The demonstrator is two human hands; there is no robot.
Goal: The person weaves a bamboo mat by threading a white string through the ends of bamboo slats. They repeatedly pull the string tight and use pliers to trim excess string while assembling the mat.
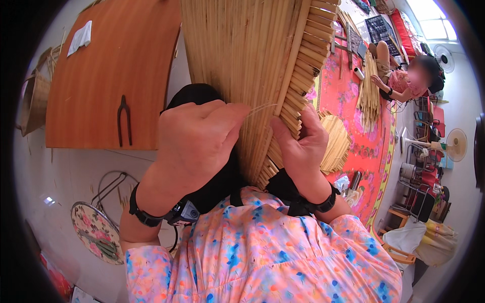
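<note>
A big woven bamboo panel (247, 60) stands up close in front of the person, tilted, its bound edge of short slat ends running down the right side toward the lap. The left hand (194, 139) is closed, pinching a thin pale strand (262, 107) that stretches across to that edge. The right hand (300, 144) grips the edge itself, fingers curled around the slat ends. Both wrists wear black bands. Behind on the left, a brown wooden board (111, 70) lies on the pale floor, a dark forked tool (124, 121) resting on it. Off right, a second person (404, 81) sits on a red flowered mat (348, 91) beside a bundle of bamboo strips (370, 91).
</note>
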